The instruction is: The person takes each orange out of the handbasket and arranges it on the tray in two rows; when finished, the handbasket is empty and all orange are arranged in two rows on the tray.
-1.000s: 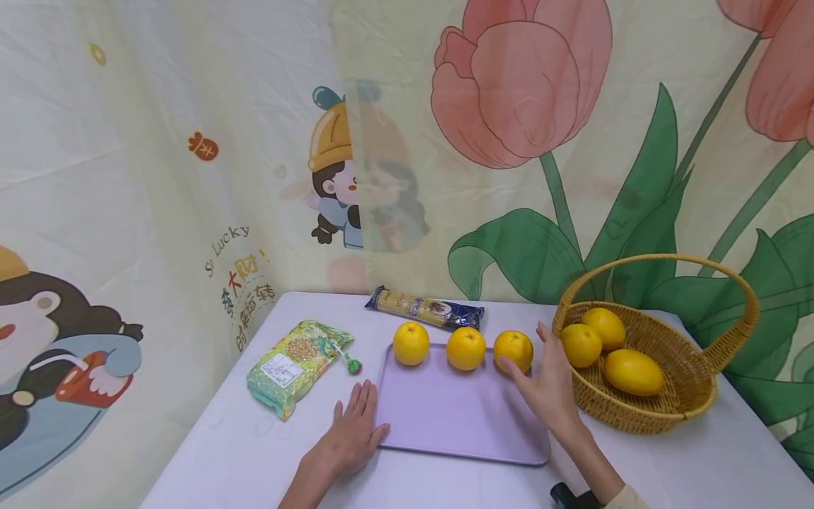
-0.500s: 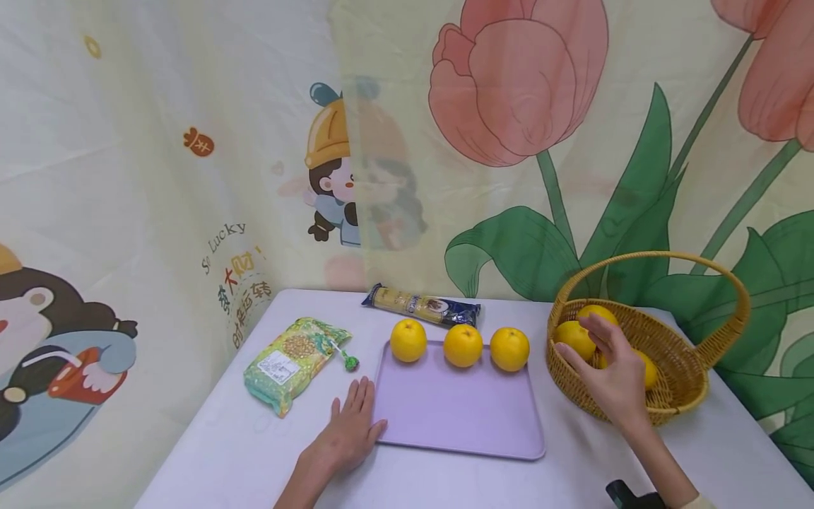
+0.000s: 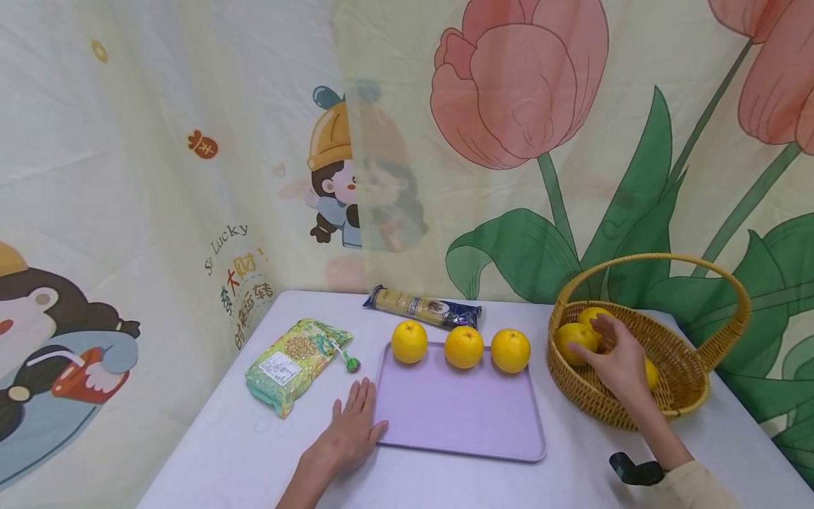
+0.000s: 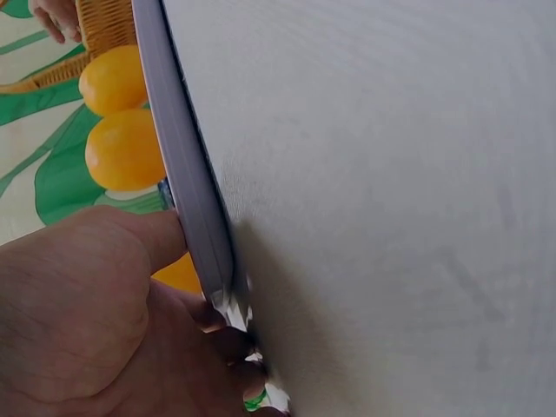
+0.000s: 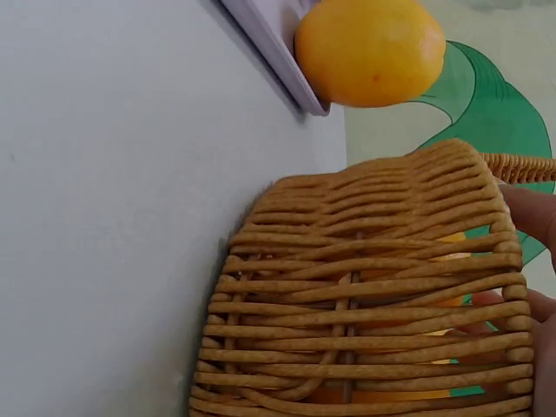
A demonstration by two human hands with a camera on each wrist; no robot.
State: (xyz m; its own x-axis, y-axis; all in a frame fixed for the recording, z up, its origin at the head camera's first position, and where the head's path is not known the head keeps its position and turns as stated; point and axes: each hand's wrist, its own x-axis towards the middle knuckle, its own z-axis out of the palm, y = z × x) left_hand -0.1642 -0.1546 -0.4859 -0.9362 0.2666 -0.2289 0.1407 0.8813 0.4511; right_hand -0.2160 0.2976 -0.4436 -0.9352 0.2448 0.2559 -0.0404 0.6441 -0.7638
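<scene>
My left hand (image 3: pixel 350 435) lies flat with straight fingers on the table at the left edge of a lilac tray (image 3: pixel 458 417); its thumb touches the rim (image 4: pixel 195 191). Three oranges (image 3: pixel 511 350) stand in a row along the tray's far edge. My right hand (image 3: pixel 620 364) reaches over the near side of a wicker basket (image 3: pixel 683 360), thumb and fingers spread beside an orange (image 3: pixel 575 343). Another orange (image 3: pixel 591 314) sits behind it. A longer yellow fruit (image 3: pixel 651 375) is mostly hidden by the hand. Basket weave hides the fingertips in the right wrist view.
Behind the tray lies a long pack of dried noodles (image 3: pixel 422 306). A green and yellow snack bag (image 3: pixel 295 364) rests on the left, with a green-headed lollipop (image 3: pixel 352 363) beside it. The basket's tall handle (image 3: pixel 649 258) arches over its opening. A printed curtain hangs behind the table.
My right hand has left the rightmost orange on the tray and moved right, then down into the basket towards an orange there. The left hand keeps its place.
</scene>
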